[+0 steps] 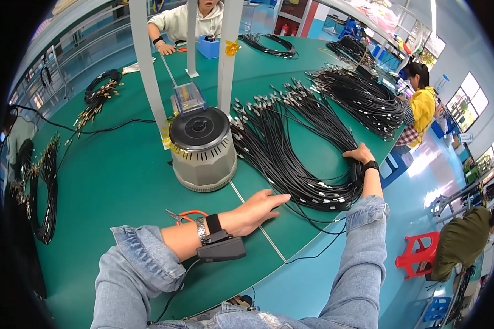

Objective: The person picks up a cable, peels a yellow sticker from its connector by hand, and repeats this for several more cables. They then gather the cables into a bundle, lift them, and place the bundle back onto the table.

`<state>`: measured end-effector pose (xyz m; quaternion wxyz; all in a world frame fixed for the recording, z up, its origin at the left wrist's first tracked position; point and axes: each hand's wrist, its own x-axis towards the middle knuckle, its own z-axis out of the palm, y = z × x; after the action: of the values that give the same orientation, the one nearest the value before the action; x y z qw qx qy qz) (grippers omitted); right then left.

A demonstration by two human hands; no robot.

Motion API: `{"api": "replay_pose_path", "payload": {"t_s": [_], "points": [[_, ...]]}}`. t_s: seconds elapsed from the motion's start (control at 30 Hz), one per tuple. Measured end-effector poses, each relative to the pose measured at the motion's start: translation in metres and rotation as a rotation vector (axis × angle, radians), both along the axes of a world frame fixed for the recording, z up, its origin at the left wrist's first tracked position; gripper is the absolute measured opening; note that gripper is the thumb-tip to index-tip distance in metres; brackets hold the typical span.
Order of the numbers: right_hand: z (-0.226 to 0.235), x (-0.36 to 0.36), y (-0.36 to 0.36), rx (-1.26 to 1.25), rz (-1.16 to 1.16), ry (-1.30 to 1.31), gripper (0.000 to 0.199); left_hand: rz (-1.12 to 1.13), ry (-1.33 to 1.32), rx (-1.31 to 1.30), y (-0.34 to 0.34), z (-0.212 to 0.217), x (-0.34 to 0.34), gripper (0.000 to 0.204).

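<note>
Black cables, right hand against them, grip unclear, left hand near, fingers outstretched

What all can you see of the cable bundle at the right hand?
The cable bundle: thin, black, plastic-looking cables, silvery ends fanned out, white tags around the bend. It lies curved on the green table beside the grey machine. The right hand touches its right side; the left hand is by its near edge.
</note>
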<state>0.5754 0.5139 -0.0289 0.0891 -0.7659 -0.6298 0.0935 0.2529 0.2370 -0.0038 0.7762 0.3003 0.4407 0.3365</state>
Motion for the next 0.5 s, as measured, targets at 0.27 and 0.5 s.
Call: {"api": "replay_pose_path", "payload": {"t_s": [0.27,0.5], "points": [[0.017,-0.013,-0.014,-0.044,0.115,-0.052,0.059,0.150,-0.155,0.003,0.021,-0.024,0.007,0.052],[0.029,-0.015,-0.052,-0.059,0.185,-0.095,0.046,0.146,-0.199,0.024,0.036,-0.031,0.010,0.031]]}}
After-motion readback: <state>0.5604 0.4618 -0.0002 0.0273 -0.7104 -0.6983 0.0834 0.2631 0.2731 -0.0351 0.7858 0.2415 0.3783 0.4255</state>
